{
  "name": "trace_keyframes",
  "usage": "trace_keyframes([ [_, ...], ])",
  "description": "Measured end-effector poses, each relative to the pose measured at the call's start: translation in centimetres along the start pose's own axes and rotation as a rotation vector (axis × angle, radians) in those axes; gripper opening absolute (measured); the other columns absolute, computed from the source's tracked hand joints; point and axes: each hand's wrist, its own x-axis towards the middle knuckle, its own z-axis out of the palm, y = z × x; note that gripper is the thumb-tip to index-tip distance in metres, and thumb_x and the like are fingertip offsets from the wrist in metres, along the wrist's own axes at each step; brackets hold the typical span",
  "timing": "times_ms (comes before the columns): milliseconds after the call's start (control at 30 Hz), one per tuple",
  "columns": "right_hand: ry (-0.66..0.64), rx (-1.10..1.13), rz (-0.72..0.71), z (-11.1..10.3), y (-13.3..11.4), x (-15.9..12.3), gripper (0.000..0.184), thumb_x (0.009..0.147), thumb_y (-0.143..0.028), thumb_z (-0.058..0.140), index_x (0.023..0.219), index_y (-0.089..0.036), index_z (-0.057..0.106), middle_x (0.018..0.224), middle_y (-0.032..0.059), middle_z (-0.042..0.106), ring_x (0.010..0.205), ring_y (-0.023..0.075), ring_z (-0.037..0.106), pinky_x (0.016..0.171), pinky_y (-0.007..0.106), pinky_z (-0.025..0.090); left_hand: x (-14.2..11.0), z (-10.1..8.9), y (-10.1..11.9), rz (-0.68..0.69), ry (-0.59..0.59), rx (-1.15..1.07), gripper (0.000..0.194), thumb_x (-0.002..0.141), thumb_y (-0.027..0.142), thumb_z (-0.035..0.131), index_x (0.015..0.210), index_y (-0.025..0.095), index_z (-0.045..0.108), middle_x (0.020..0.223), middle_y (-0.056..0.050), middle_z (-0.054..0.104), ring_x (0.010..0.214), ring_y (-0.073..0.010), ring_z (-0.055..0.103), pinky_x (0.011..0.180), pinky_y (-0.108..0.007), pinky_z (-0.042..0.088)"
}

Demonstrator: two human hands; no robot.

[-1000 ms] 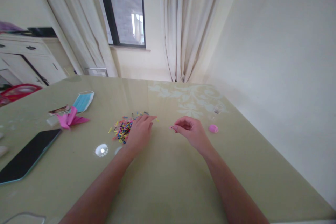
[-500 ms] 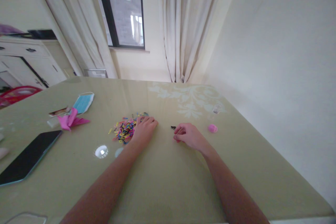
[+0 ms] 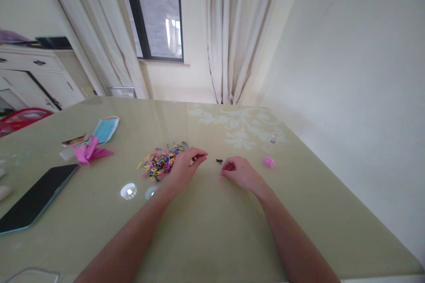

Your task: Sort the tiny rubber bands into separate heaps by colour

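Observation:
A heap of small coloured rubber bands [image 3: 160, 163] lies on the table, in yellow, pink, blue, black and orange. My left hand [image 3: 186, 167] is over the heap's right edge, its thumb and fingers pinched together; whatever is between the tips is too small to see. To the right, a little group of black bands [image 3: 219, 161] lies on the tabletop between my hands. Just beside it, my right hand [image 3: 241, 172] is closed in a pinch low over the table. A faint pink spot shows under its fingertips, and I cannot tell whether it is a band or a reflection.
A pink round object [image 3: 269, 162] and a small clear piece [image 3: 274, 138] are on the right. Clear domed pieces [image 3: 128, 191] sit in front of the heap. At left lie a pink folded-paper shape [image 3: 89, 151], a blue face mask [image 3: 105, 130] and a dark tablet [image 3: 38, 194].
My right hand has dropped slightly toward me, leaving the black bands on the table. My left hand has moved right from the heap, its fingers drawing into a pinch.

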Motion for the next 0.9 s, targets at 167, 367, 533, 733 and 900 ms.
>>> trace_keyframes([
  [167,0.039,0.273,-0.2,0.0,-2.2,-0.6,0.03,0.079,-0.041,0.088,0.098,-0.02,0.079,0.083,0.0033,0.079,0.069,0.0163,0.07,0.063,0.028,0.057,-0.5,-0.5,2.1,-0.007,0.033,-0.17,0.017,0.095,0.037,0.073,0.094,0.022,0.081,0.088,-0.004,0.083,0.08,-0.0187,0.075,0.079,-0.029,0.059],
  [367,0.071,0.439,-0.299,0.3,-3.9,-1.7,0.022,0.085,-0.043,0.084,0.094,-0.024,0.084,0.083,0.0039,0.081,0.073,0.0183,0.073,0.059,0.027,0.06,-0.8,-0.9,2.9,0.029,0.019,-0.285,0.016,0.093,0.037,0.077,0.09,0.022,0.082,0.083,-0.003,0.082,0.076,-0.0172,0.075,0.076,-0.027,0.059],
  [533,0.098,0.585,-0.324,-0.3,-4.4,-2.5,0.016,0.083,-0.039,0.087,0.093,-0.026,0.085,0.077,0.0032,0.081,0.07,0.0186,0.075,0.055,0.026,0.059,-0.9,-1.4,3.6,-0.009,0.013,-0.447,0.022,0.088,0.04,0.082,0.098,0.02,0.082,0.09,-0.007,0.083,0.082,-0.019,0.076,0.08,-0.029,0.061],
  [733,-0.004,0.788,-0.34,-0.5,-5.3,-3.6,0.02,0.073,-0.038,0.096,0.08,-0.024,0.085,0.068,0.0034,0.078,0.055,0.0165,0.071,0.047,0.024,0.052,0.2,-3.0,1.8,-0.202,0.166,-0.404,0.035,0.085,0.052,0.081,0.097,0.019,0.082,0.084,-0.006,0.081,0.07,-0.0156,0.07,0.064,-0.026,0.054],
  [900,-0.065,0.864,-0.34,-0.2,-5.1,-3.8,0.02,0.07,-0.038,0.098,0.077,-0.025,0.084,0.068,0.0027,0.078,0.053,0.0151,0.069,0.045,0.023,0.049,0.2,-4.4,-1.0,-0.238,0.175,0.066,0.023,0.093,0.042,0.07,0.097,0.023,0.083,0.087,-0.005,0.081,0.074,-0.0206,0.068,0.071,-0.033,0.052],
])
